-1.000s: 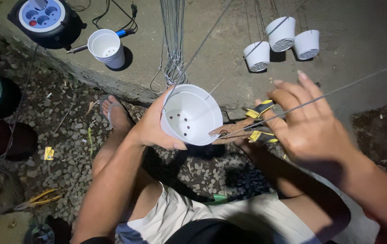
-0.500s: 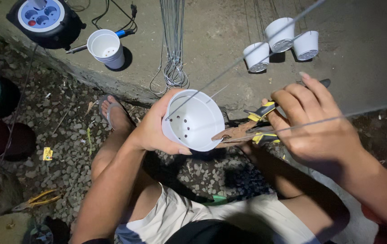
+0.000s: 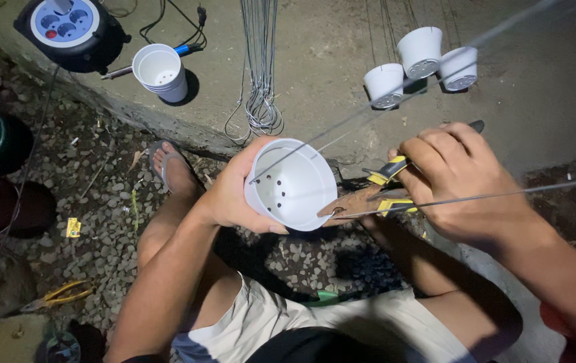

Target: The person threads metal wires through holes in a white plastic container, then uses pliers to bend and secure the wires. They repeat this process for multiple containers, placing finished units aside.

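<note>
While we sit over the gravel, a white plastic pot (image 3: 293, 185) with holes in its base lies tilted in our left hand (image 3: 234, 195), whose fingers wrap its outer wall. Just right of it, our right hand (image 3: 466, 181) clenches yellow-handled pliers (image 3: 368, 195), their jaws touching the pot's rim, where a thin wire (image 3: 489, 196) runs off rightward. Beyond, three small white pots (image 3: 422, 64) lie on the concrete ledge (image 3: 328, 81), well apart from a stack of white cups (image 3: 160, 70).
</note>
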